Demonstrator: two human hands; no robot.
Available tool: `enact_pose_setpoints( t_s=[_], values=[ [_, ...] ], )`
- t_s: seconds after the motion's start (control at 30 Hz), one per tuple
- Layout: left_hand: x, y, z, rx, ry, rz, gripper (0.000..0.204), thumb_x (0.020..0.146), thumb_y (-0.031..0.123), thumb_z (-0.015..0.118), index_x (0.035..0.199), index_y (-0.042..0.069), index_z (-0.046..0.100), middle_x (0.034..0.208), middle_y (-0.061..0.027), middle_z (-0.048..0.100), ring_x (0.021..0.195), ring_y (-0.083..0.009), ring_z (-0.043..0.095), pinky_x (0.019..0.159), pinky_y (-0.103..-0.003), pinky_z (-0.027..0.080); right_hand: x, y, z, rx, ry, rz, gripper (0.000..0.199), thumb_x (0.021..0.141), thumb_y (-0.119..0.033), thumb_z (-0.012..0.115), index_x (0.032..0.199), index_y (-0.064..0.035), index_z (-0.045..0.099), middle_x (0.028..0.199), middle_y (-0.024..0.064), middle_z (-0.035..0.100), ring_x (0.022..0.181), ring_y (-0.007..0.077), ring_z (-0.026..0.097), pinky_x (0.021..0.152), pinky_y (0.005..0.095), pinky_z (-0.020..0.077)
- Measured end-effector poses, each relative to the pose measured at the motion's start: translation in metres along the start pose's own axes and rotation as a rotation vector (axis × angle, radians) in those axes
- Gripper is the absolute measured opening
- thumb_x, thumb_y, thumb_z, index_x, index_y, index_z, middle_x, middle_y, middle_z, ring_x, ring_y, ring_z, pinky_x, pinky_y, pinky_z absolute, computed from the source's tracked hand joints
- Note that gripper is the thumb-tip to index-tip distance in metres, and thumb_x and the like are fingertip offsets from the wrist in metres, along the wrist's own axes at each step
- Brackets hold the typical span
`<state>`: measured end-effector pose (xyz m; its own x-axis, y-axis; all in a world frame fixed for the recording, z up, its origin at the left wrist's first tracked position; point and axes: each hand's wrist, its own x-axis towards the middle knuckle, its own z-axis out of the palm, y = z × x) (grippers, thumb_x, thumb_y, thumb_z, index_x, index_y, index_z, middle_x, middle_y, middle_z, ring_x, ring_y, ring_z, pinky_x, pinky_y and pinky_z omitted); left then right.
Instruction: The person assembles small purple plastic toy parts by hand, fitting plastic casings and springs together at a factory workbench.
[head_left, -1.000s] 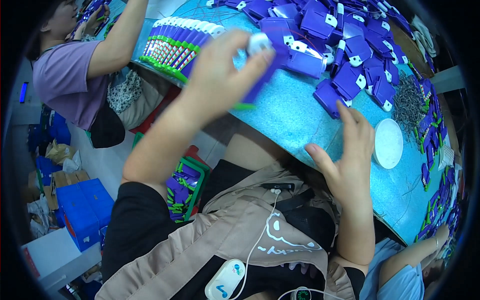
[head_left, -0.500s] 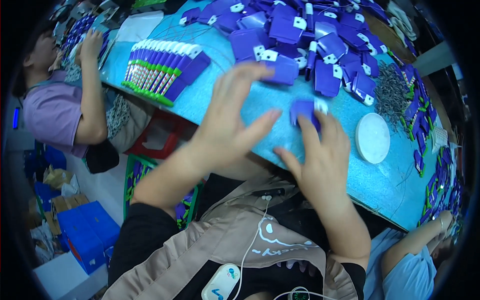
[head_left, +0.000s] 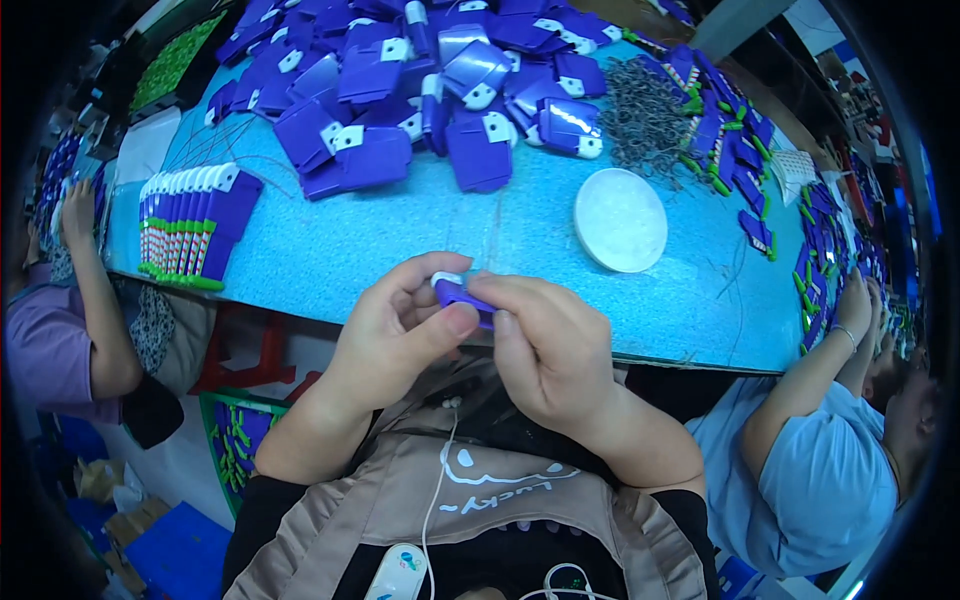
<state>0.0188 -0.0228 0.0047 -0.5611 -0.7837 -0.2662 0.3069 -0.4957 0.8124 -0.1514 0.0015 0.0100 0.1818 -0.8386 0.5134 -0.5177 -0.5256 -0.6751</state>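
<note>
Close to the table's front edge, a small purple plastic piece with a white end (head_left: 453, 292) is held up between both hands. My left hand (head_left: 390, 335) has its thumb and fingers around the piece's left side. My right hand (head_left: 555, 345) pinches its right part, and the fingers cover much of it. Beyond the hands lies a heap of purple plastic pieces with white corners (head_left: 375, 65). At the left, a row of assembled purple pieces with striped, green-tipped sticks (head_left: 195, 215) leans together on the blue table (head_left: 340, 235).
A round white dish (head_left: 620, 220) stands right of my hands. Behind it is a pile of thin grey metal parts (head_left: 645, 115). More green-tipped purple pieces (head_left: 745, 165) lie farther right. People sit at both sides, one in a light blue top (head_left: 815, 480). A green crate (head_left: 208, 425) sits below left.
The small purple piece has come up off the table, and both hands now meet on it. My left hand, spread in the air before, has closed on it. The whole view has shifted.
</note>
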Motion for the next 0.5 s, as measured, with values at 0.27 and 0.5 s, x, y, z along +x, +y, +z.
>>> enact_pose_setpoints(
  t_s=[0.27,0.5],
  values=[
    [-0.009,-0.001,0.0,0.051,0.08,0.123,0.074,0.085,0.002,0.048,0.142,0.013,0.003,0.137,-0.025,0.029,0.101,-0.0261,0.056,0.071,-0.034,0.055,0.022,0.061,-0.095,-0.277,0.391,0.265,0.023,0.084,-0.009,0.053,0.106,-0.0006,0.055,0.101,0.014,0.059,0.093,0.028,0.057,0.082,0.0341,0.0436],
    [-0.015,-0.005,0.002,-0.21,-0.017,-0.12,0.037,0.095,0.017,0.039,0.126,-0.002,0.036,0.115,-0.0252,0.053,0.084,-0.0283,0.064,0.058,-0.032,0.057,-0.055,0.139,-0.191,-0.893,0.124,0.655,0.033,0.085,-0.015,0.052,0.114,-0.0016,0.046,0.094,0.0198,0.058,0.089,0.0298,0.057,0.079,0.0362,0.0433]
  ],
)
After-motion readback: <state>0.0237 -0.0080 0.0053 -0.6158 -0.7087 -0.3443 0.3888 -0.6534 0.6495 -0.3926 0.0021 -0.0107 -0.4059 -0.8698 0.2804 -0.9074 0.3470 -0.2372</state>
